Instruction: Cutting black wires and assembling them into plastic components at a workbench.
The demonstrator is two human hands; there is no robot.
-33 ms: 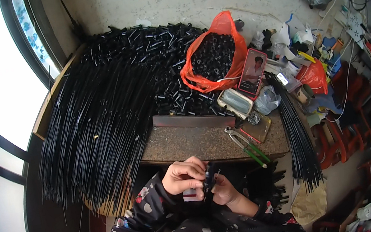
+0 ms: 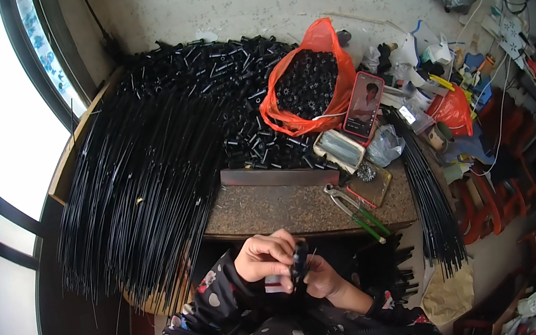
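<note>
Two hands [image 2: 262, 257] hold a black piece [image 2: 300, 253] — glossy.

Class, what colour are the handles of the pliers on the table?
The pliers' handles are green, best seen in the head view.

Surface [image 2: 274, 207]: one. On it: one phone [image 2: 364, 108], one pair of green-handled pliers [image 2: 363, 222], one oblong tray [image 2: 341, 148], one clear bag [image 2: 386, 145]. One large red bag [image 2: 321, 35], one small red bag [image 2: 455, 113]: total two. One broad rod bundle [image 2: 128, 202], one narrow rod bundle [image 2: 431, 198]: total two. Short black tubes [image 2: 225, 63]: beyond count. Held black pieces [image 2: 299, 256]: number unclear.
</note>
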